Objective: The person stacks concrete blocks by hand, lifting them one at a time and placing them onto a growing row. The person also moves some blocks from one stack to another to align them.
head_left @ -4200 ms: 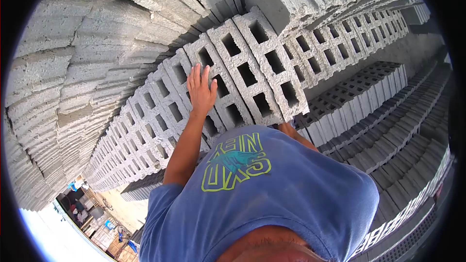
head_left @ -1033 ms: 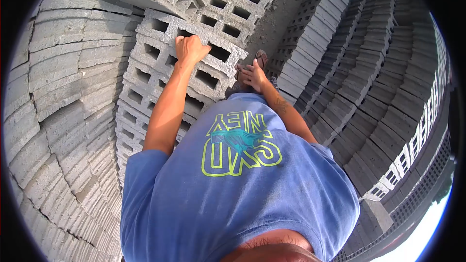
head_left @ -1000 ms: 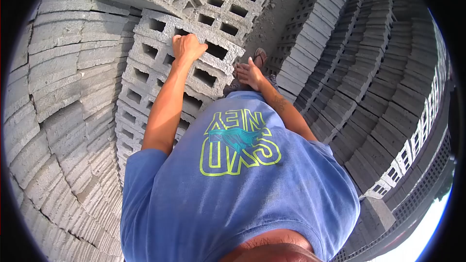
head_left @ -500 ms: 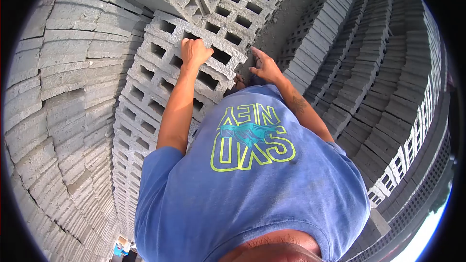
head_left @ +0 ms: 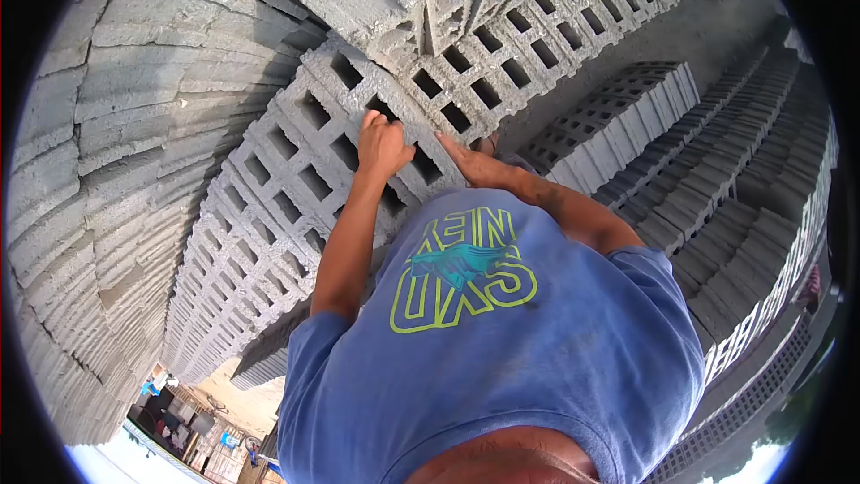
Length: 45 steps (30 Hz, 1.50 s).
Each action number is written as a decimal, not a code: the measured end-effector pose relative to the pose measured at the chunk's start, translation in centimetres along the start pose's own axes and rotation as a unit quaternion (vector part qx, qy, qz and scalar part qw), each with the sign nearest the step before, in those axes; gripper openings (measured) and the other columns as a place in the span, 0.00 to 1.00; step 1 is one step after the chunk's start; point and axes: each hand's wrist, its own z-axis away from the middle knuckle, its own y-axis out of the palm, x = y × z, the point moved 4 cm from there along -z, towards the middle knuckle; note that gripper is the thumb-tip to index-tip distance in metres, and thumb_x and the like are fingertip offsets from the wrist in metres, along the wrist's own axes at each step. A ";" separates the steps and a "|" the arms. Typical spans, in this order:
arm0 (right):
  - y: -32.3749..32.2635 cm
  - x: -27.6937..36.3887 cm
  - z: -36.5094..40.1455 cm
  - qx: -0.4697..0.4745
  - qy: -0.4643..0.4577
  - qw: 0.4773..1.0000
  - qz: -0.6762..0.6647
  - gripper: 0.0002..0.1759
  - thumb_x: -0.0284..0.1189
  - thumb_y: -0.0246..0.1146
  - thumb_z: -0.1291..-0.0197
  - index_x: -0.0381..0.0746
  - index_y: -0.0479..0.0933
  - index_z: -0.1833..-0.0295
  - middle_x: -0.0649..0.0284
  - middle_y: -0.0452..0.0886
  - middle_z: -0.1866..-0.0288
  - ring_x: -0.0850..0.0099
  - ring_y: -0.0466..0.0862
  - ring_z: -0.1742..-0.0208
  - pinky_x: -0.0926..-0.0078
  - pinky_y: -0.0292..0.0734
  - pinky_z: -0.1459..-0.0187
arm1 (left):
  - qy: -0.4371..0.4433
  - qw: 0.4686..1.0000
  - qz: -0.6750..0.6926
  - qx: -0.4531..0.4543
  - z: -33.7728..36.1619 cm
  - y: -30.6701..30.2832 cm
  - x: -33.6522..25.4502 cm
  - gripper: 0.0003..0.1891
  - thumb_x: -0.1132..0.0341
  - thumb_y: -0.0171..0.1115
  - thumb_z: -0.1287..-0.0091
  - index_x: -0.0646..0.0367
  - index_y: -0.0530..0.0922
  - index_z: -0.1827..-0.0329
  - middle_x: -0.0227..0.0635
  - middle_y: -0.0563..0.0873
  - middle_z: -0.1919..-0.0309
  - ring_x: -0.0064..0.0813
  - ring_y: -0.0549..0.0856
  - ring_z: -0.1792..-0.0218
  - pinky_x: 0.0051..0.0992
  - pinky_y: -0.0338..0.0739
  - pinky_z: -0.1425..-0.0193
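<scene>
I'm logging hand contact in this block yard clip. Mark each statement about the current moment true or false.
1. The left hand grips a hollow concrete block, fingers curled over its edge. True.
2. The right hand hangs free at the person's side. False: it lies flat against the block, close beside the left hand.
3. The stacked blocks show rectangular open cells. True.
4. The person wears a red shirt. False: it is a blue T-shirt with yellow-green lettering.
5. Both hands are gloved. False: both are bare.
</scene>
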 end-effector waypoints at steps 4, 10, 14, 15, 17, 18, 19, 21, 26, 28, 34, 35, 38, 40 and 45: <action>-0.9 -1.1 -1.0 0.022 -0.011 0.999 -0.043 0.60 0.34 0.68 0.44 0.27 0.28 0.24 0.33 0.42 0.22 0.44 0.56 0.24 0.64 0.61 0.28 | -0.015 0.999 0.002 0.032 -0.5 -0.4 0.0 0.16 0.61 0.75 0.59 0.65 0.82 0.74 0.46 0.84 0.75 0.38 0.83 0.62 0.32 0.63 0.33; -1.5 -2.1 -1.2 0.049 -0.020 0.994 -0.091 0.61 0.39 0.67 0.40 0.30 0.24 0.24 0.36 0.36 0.21 0.47 0.47 0.20 0.62 0.52 0.24 | -0.056 0.996 -0.023 0.072 -1.7 -1.2 -0.2 0.18 0.60 0.75 0.58 0.66 0.83 0.71 0.46 0.85 0.72 0.37 0.82 0.57 0.32 0.62 0.32; -1.8 -1.4 -1.4 0.029 -0.059 0.994 -0.088 0.62 0.40 0.67 0.41 0.28 0.24 0.24 0.34 0.36 0.21 0.47 0.46 0.20 0.64 0.49 0.24 | -0.059 0.995 0.001 0.087 -1.5 -1.0 0.2 0.18 0.60 0.74 0.56 0.67 0.83 0.70 0.48 0.85 0.68 0.37 0.81 0.52 0.31 0.61 0.29; -1.8 -1.1 -1.2 0.041 -0.035 0.991 -0.122 0.61 0.38 0.67 0.41 0.26 0.25 0.25 0.32 0.36 0.22 0.47 0.45 0.20 0.65 0.48 0.23 | -0.073 0.993 -0.002 0.087 -1.2 -0.9 0.3 0.18 0.60 0.74 0.56 0.67 0.83 0.70 0.48 0.85 0.68 0.37 0.81 0.52 0.31 0.61 0.29; -1.2 -1.3 -1.7 0.037 -0.065 0.989 -0.127 0.64 0.38 0.69 0.43 0.26 0.24 0.25 0.32 0.35 0.22 0.46 0.44 0.20 0.65 0.47 0.23 | -0.037 0.997 0.009 0.070 -1.1 -1.0 0.2 0.21 0.60 0.73 0.55 0.70 0.82 0.66 0.47 0.86 0.65 0.39 0.80 0.49 0.33 0.58 0.26; -1.3 -1.3 -1.8 0.034 -0.064 0.991 -0.110 0.65 0.37 0.70 0.44 0.27 0.23 0.25 0.32 0.34 0.22 0.46 0.44 0.20 0.65 0.48 0.24 | -0.045 0.995 -0.007 0.089 -1.0 -1.3 0.0 0.23 0.58 0.72 0.51 0.71 0.82 0.59 0.46 0.86 0.57 0.41 0.78 0.43 0.35 0.58 0.25; -1.4 -1.3 -1.7 0.032 -0.061 0.993 -0.091 0.67 0.36 0.72 0.46 0.27 0.22 0.25 0.32 0.34 0.22 0.46 0.44 0.20 0.65 0.48 0.24 | -0.058 0.995 -0.006 0.079 -0.2 -1.3 -0.1 0.23 0.58 0.72 0.51 0.71 0.82 0.59 0.46 0.86 0.57 0.41 0.78 0.43 0.35 0.58 0.25; -1.5 -0.8 -1.6 0.057 -0.048 0.991 -0.108 0.70 0.34 0.74 0.49 0.28 0.20 0.25 0.32 0.34 0.22 0.46 0.44 0.20 0.66 0.49 0.24 | -0.060 0.983 0.111 -0.131 1.8 -2.5 -0.8 0.23 0.58 0.72 0.46 0.68 0.82 0.55 0.45 0.84 0.50 0.42 0.75 0.38 0.36 0.62 0.27; -1.7 2.0 -1.6 0.042 0.028 0.987 -0.154 0.71 0.25 0.75 0.55 0.29 0.22 0.25 0.37 0.47 0.22 0.49 0.57 0.23 0.67 0.58 0.27 | -0.232 0.906 0.140 -0.326 11.2 -5.7 1.9 0.15 0.66 0.70 0.42 0.59 0.83 0.52 0.44 0.85 0.50 0.45 0.79 0.42 0.37 0.72 0.37; -1.0 1.1 -2.2 0.036 0.012 0.993 -0.114 0.70 0.23 0.75 0.57 0.31 0.23 0.24 0.39 0.51 0.23 0.51 0.59 0.24 0.67 0.60 0.28 | -0.313 0.871 0.117 -0.361 16.1 -6.0 4.0 0.12 0.65 0.68 0.40 0.59 0.84 0.55 0.43 0.86 0.53 0.45 0.81 0.47 0.37 0.74 0.41; -1.5 1.1 -1.7 0.069 0.032 0.996 -0.044 0.71 0.24 0.76 0.58 0.38 0.25 0.22 0.40 0.57 0.25 0.51 0.63 0.25 0.65 0.60 0.28 | -0.449 0.814 0.076 -0.361 26.7 -4.8 6.4 0.12 0.61 0.66 0.35 0.59 0.86 0.55 0.45 0.87 0.55 0.42 0.83 0.50 0.33 0.75 0.43; -1.5 1.0 -1.6 0.084 0.066 0.993 -0.054 0.73 0.26 0.78 0.58 0.38 0.24 0.22 0.39 0.56 0.25 0.50 0.62 0.25 0.65 0.59 0.27 | -0.461 0.801 0.083 -0.372 27.7 -4.4 6.6 0.12 0.61 0.66 0.35 0.59 0.86 0.56 0.45 0.87 0.55 0.41 0.83 0.50 0.33 0.75 0.43; -1.5 0.7 -0.8 0.108 0.144 0.977 -0.112 0.74 0.29 0.79 0.59 0.41 0.25 0.22 0.40 0.54 0.23 0.52 0.59 0.24 0.60 0.56 0.26 | -0.468 0.782 0.100 -0.399 29.2 -3.4 5.8 0.11 0.62 0.66 0.36 0.59 0.86 0.57 0.44 0.87 0.57 0.42 0.83 0.50 0.35 0.75 0.43; -1.8 0.1 -0.8 0.107 0.172 0.946 -0.252 0.69 0.37 0.78 0.54 0.44 0.31 0.20 0.46 0.48 0.20 0.54 0.53 0.21 0.52 0.54 0.27 | -0.469 0.771 0.113 -0.416 29.5 -3.0 5.5 0.10 0.64 0.66 0.38 0.59 0.86 0.58 0.43 0.87 0.57 0.42 0.83 0.50 0.35 0.75 0.42; -1.9 0.6 -0.2 0.022 0.305 0.912 -0.275 0.58 0.63 0.58 0.42 0.42 0.39 0.20 0.49 0.45 0.19 0.56 0.47 0.19 0.54 0.50 0.25 | -0.450 0.772 0.130 -0.428 29.9 -2.9 6.5 0.09 0.66 0.67 0.38 0.58 0.86 0.58 0.43 0.87 0.56 0.41 0.83 0.50 0.35 0.75 0.43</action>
